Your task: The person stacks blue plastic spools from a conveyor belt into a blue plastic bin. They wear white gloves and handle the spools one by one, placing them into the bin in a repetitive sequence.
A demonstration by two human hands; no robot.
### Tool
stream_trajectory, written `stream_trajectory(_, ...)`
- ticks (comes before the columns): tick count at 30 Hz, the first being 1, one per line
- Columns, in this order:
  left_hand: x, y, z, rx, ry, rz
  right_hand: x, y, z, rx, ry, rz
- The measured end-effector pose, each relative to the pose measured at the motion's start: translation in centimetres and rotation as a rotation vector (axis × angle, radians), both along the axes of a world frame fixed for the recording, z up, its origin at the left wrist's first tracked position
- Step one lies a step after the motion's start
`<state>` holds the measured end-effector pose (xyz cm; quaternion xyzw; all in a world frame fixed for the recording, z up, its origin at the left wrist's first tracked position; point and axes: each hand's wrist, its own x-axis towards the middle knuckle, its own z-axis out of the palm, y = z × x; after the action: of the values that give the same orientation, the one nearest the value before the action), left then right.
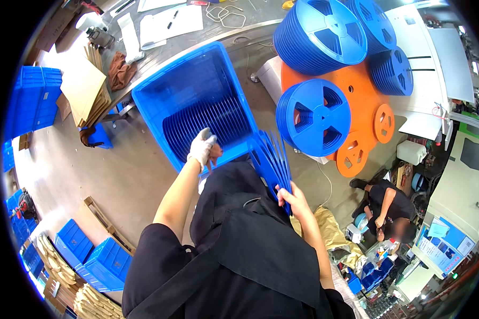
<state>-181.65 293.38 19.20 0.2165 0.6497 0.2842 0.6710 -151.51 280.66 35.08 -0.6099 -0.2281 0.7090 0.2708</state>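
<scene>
A blue plastic bin in front of me holds a row of thin blue discs standing on edge. My left hand, in a white glove with bare fingertips, is over the bin's near side, beside the row. Its fingers are apart and nothing shows in them. My right hand is closed round the lower edge of several blue reel discs. These fan apart at the top and stand upright at the bin's near right corner.
Stacks of blue reel discs stand on an orange board to the right. A metal table bearing papers runs along the far side. More blue crates stand at left. A person crouches at lower right near a machine.
</scene>
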Motion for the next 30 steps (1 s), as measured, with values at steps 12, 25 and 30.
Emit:
stream_trajectory(12,-8.2,-5.4,14.3,1.02,0.779,-1.132,-7.3,7.4,7.8,0.495,0.86,-0.48)
stream_trajectory(25,-13.8,-8.0,17.5,1.27,0.987,-0.931,-11.0,8.5,8.1,0.411,1.112,-0.34)
stream_trajectory(30,-14.9,-8.6,17.3,1.217,0.841,-0.856,-11.9,9.7,8.7,0.406,0.914,-0.272)
